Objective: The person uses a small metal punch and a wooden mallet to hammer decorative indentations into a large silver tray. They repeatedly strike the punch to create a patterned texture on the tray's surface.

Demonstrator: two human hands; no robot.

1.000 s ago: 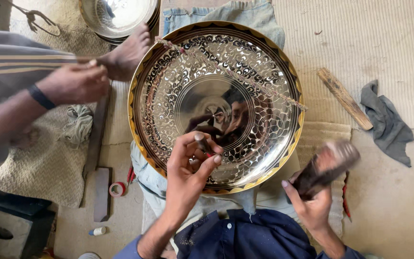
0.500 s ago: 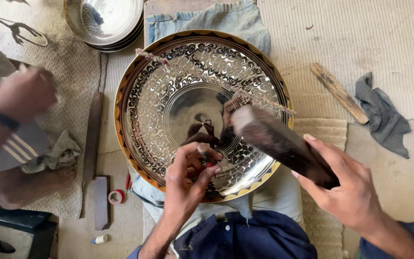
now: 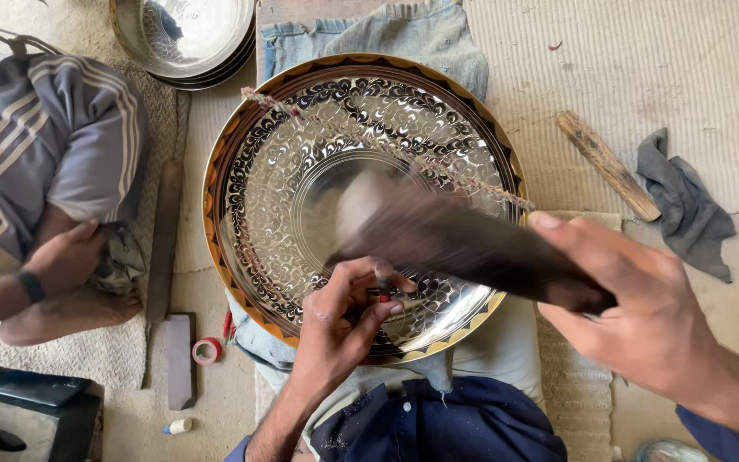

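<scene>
A large round engraved metal plate (image 3: pixel 301 162) with a gold rim lies on cloth in front of me. My left hand (image 3: pixel 339 321) pinches a small thin chisel (image 3: pixel 381 285) upright on the plate's near part. My right hand (image 3: pixel 643 316) grips a dark mallet (image 3: pixel 464 244), blurred with motion, whose head is just above the chisel. A thin stick or cord (image 3: pixel 369 137) lies across the plate.
Another person sits at the left, a hand (image 3: pixel 66 257) resting near a foot. Stacked metal bowls (image 3: pixel 186 38) stand at the top left. A wooden stick (image 3: pixel 606 165) and grey rag (image 3: pixel 682 201) lie at the right. A tape roll (image 3: pixel 208 350) and dark blocks lie at the lower left.
My right hand has swung the mallet from the lower right in over the plate toward the chisel. The other person's hand has drawn back from the plate's rim to their foot.
</scene>
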